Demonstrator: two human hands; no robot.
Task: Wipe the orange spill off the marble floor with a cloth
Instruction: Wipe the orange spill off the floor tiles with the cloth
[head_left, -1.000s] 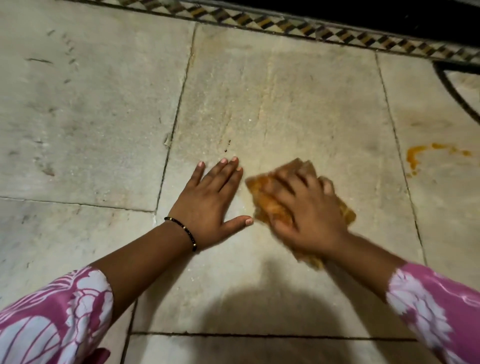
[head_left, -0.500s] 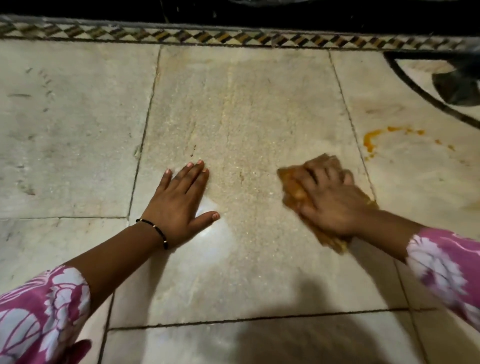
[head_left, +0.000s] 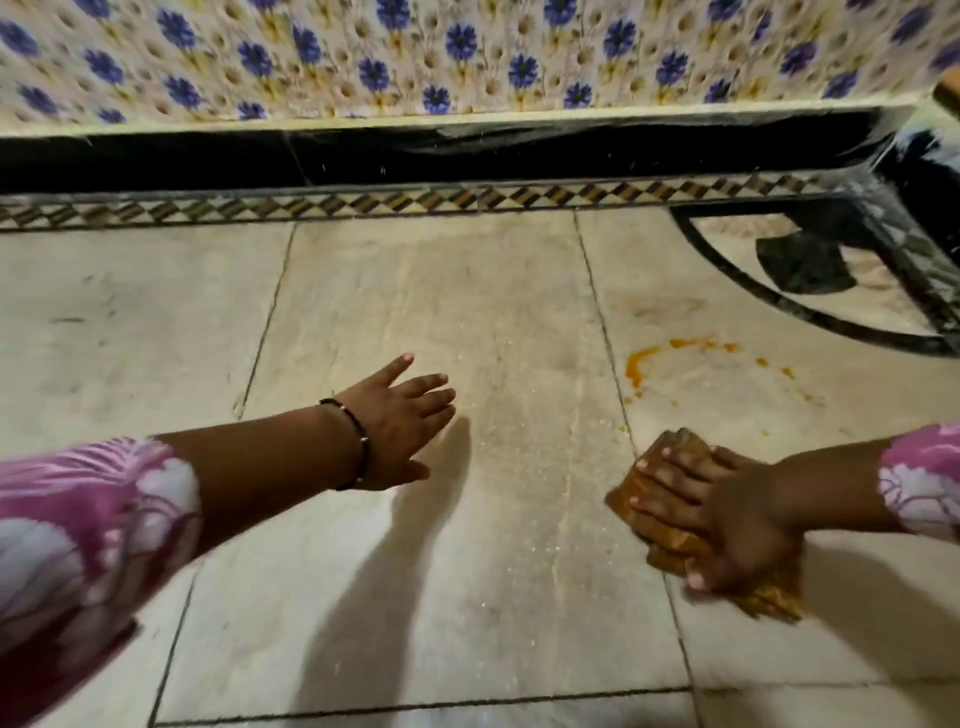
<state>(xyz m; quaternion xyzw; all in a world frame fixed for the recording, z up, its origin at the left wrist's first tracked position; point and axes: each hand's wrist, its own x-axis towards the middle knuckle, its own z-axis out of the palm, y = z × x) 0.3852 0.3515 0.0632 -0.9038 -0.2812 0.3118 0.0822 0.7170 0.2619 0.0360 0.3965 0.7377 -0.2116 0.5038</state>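
A person crouches over a marble floor (head_left: 395, 597), both arms stretched out in pink-and-white patterned sleeves (head_left: 88, 525). The right hand (head_left: 727, 514) presses a folded, orange-stained cloth (head_left: 670, 540) flat against the floor, its fingers (head_left: 660, 475) laid close together over the top of the cloth and pointing left, with the thumb at the cloth's near edge. The cloth lies across the joint between two slabs, on the right side of the scene.

The spill (head_left: 641, 364) sits on the slab beyond the cloth: a curved orange smear with scattered orange spots trailing off to the right. It is near the cloth but not touching it; bare marble shows between them.

The left hand (head_left: 400, 415) holds nothing. Its fingers are straight and slightly spread, pointing right. It casts a dark shadow on the slab to its right and toward the viewer; whether the palm touches the floor cannot be told. A thin black bracelet (head_left: 358, 441) circles the left wrist.

Along the far edge of the floor runs a border (head_left: 363, 200) of diamond-patterned inlay, then a black skirting (head_left: 467, 150), and above it a wall (head_left: 467, 57) of tiles printed with blue flowers. At far right a black curved inlay (head_left: 810, 312) marks the floor.
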